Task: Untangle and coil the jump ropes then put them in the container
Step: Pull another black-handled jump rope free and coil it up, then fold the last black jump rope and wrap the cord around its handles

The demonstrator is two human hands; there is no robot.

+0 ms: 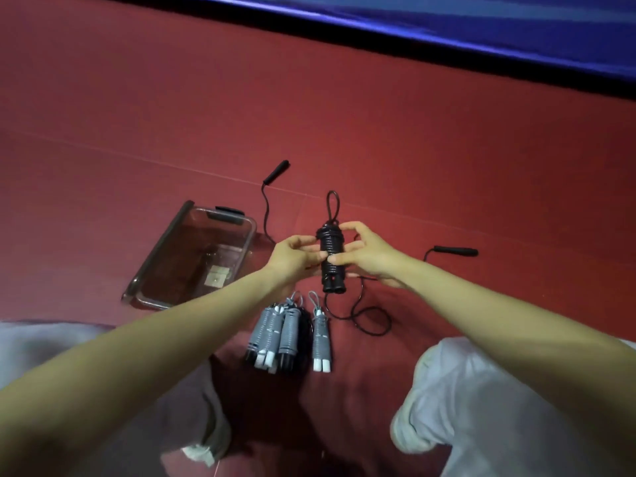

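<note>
A black jump rope (331, 259) is wound tightly around its two handles, with a small loop sticking up at the top. My left hand (292, 258) and my right hand (366, 254) both grip this bundle from either side, above the red mat. A second black rope (364, 315) lies loose on the mat, one handle (276, 171) at the back and the other handle (456, 251) to the right. Several coiled grey ropes (285, 333) lie side by side in front of me. The clear plastic container (151, 259) sits at the left.
The red mat (344, 115) covers the floor, bordered at the back by a blue mat (481, 32). My knees in light trousers (464, 407) flank the grey bundles. A label lies on the container's bottom.
</note>
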